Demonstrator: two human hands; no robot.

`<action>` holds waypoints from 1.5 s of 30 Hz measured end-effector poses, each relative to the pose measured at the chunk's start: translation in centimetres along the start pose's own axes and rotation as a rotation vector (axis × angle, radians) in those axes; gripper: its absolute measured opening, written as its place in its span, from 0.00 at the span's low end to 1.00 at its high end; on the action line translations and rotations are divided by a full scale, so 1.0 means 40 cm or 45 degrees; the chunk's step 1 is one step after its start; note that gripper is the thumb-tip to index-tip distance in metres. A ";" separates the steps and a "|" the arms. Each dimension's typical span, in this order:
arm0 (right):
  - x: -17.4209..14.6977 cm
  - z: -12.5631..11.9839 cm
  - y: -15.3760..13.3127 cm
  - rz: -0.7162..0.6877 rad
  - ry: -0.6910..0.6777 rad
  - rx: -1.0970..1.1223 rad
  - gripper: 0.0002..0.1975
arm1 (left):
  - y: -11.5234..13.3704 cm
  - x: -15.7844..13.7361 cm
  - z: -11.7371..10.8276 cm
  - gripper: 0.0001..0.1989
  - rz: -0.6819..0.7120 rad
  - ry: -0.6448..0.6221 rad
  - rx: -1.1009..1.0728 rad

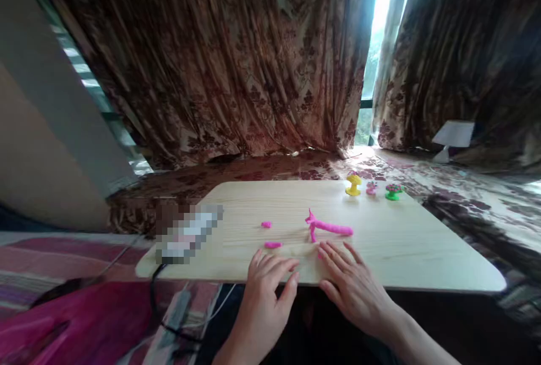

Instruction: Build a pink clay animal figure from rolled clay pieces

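Note:
My right hand (344,275) lies flat with fingers stretched out on the tabletop. A bit of pink modelling clay (320,254) peeks out from under its fingertips. At the near edge rests my left hand (270,283), fingers loosely curved and apart, nothing visible in its grasp. Just beyond it lies a short pink clay roll (273,245), and farther back a small pink clay lump (266,224). A long pink clay piece (332,227), thick at its right end and with thin branching strands at its left end, lies beyond my right hand.
The pale wooden table (406,252) has rounded corners. At its back right stand a yellow clay mushroom-like figure (353,185), a small pink figure (371,187) and a green one with a dotted top (393,192). A blurred-out device (190,235) with a black cable is at left.

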State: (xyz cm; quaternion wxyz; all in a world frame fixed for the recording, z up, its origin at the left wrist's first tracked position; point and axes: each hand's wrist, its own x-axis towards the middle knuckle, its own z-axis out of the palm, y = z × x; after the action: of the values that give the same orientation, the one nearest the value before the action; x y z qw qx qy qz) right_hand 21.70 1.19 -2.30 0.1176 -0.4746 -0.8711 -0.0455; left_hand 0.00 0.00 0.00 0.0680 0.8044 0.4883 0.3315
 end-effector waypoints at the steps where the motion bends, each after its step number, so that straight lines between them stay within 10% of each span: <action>1: -0.016 0.001 -0.005 -0.068 -0.009 0.013 0.28 | -0.009 -0.002 -0.002 0.10 -0.024 0.017 0.009; 7: -0.056 -0.009 -0.012 -0.251 -0.051 0.076 0.30 | -0.004 -0.002 0.008 0.10 -0.048 0.030 -0.019; 29: 0.008 -0.001 0.070 0.249 0.329 0.391 0.07 | -0.209 0.097 0.023 0.11 -0.073 0.150 0.207; 45: 0.003 -0.137 0.083 0.123 0.265 0.583 0.11 | -0.073 0.087 0.050 0.12 -0.014 0.143 0.115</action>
State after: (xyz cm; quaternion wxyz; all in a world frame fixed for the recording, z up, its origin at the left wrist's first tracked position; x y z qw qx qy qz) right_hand 25.29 2.04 2.94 0.3130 -0.4694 -0.8183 0.1098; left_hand 0.10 4.83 -1.18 0.0060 0.7841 0.5103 0.3533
